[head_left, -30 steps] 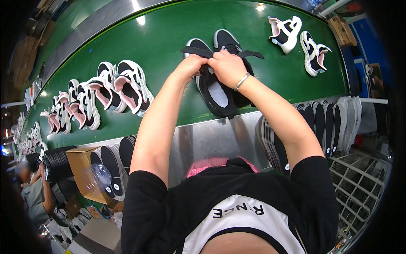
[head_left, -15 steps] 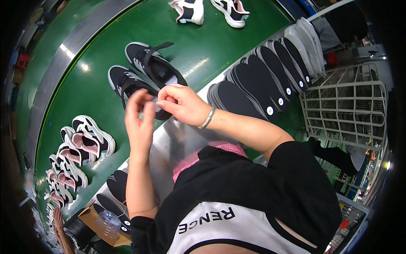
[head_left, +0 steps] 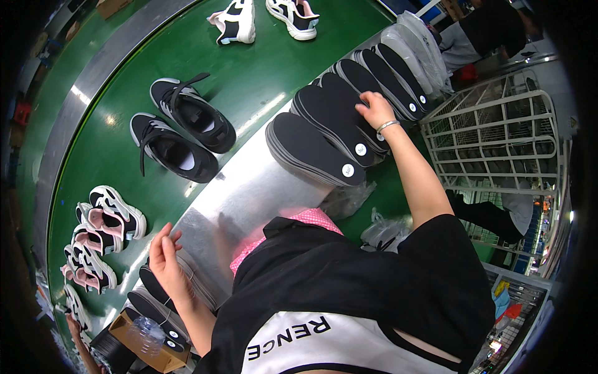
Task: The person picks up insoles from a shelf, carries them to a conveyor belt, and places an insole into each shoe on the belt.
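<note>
My right hand (head_left: 377,113) hovers over or touches the stacked black insoles (head_left: 330,106) on the right of the metal ledge. Its fingers are bent and slightly apart, with nothing visible in them. To the left, my left hand (head_left: 167,262) is raised near the ledge, loosely curled and empty, fingers apart. Between the hands, farther off on the green surface, stands a pair of black-and-grey shoes: the left one (head_left: 196,163) and the right one (head_left: 212,128). Both have their openings toward me, and pale patches show inside them.
White, black and pink sneakers (head_left: 112,212) line up at left, with more (head_left: 233,22) at the far end. An open cardboard box (head_left: 134,340) with clear plastic sits at lower left beside more insole stacks (head_left: 149,305). A white wire rack (head_left: 492,124) stands at right. Another person's hand (head_left: 73,327) shows at lower left.
Both hands have left the black shoes. My right hand has moved right to the insole stacks; my left has drawn back down and left. The view has shifted, and the shoes appear farther left.
</note>
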A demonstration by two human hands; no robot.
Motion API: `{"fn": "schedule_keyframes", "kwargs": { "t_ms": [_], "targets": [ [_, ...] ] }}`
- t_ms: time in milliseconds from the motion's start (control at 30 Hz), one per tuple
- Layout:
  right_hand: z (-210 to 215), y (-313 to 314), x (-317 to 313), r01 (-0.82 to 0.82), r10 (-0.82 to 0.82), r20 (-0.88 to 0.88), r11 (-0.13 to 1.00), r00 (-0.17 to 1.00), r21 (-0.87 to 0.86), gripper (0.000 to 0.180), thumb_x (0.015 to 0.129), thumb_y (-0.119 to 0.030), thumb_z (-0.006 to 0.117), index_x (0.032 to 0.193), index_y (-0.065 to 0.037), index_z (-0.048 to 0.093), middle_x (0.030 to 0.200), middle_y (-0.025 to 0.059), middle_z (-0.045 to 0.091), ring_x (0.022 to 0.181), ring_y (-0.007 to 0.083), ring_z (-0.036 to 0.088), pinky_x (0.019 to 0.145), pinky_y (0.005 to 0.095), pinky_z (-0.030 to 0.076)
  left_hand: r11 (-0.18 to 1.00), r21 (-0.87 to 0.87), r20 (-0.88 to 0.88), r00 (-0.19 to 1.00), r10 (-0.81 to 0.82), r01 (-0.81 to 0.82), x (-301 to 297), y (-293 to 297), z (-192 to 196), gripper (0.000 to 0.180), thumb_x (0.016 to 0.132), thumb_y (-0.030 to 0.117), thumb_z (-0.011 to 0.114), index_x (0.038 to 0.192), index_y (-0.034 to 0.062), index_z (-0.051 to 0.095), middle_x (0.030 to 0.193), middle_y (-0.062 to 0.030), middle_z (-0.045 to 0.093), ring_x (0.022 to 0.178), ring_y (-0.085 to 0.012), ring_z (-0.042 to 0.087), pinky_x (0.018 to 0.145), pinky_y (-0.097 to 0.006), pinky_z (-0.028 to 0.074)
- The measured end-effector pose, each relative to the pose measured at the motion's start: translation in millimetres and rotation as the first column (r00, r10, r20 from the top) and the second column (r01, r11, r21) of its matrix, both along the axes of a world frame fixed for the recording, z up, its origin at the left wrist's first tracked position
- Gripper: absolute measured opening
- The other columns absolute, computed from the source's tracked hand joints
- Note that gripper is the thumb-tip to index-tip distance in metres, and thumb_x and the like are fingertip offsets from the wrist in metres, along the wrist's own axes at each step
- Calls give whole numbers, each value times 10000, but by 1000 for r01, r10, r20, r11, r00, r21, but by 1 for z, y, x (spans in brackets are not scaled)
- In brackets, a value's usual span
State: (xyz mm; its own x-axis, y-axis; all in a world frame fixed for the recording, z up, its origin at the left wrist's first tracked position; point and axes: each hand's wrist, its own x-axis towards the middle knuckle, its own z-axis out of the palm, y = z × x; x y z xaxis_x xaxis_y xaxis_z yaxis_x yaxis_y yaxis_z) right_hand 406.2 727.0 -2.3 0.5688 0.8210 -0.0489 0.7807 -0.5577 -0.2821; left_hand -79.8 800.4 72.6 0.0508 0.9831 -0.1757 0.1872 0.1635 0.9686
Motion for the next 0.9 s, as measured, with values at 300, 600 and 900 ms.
{"fn": "schedule_keyframes", "kwargs": {
  "t_ms": [300,600,900],
  "targets": [
    [-6,-7,55,58,-58,22,998,998,-14,279,701,-242,606,925,-81,567,939,135,567,878,292,542,752,369,436,1000,1,-85,996,-14,14,8,-6,-7,199,851,134,464,957,-7,555,930,-76,572,781,-125,542,656,-219,407],
    [-39,25,140,-223,226,14,968,974,-113,486,678,-225,633,1094,-24,480,1039,157,542,964,270,519,837,332,398,977,-26,-215,956,199,-209,-29,-28,-2,216,822,115,498,996,-11,522,877,-90,590,810,-147,571,727,-255,449],
    [-27,-32,260,-140,124,-130,982,984,-127,508,668,-145,680,1082,12,431,1045,103,475,990,213,427,890,305,319,505,808,-455,224,862,-303,-150,-37,22,77,739,94,563,765,22,574,740,-106,536,686,-237,515,641,-335,410]
  ]
}}
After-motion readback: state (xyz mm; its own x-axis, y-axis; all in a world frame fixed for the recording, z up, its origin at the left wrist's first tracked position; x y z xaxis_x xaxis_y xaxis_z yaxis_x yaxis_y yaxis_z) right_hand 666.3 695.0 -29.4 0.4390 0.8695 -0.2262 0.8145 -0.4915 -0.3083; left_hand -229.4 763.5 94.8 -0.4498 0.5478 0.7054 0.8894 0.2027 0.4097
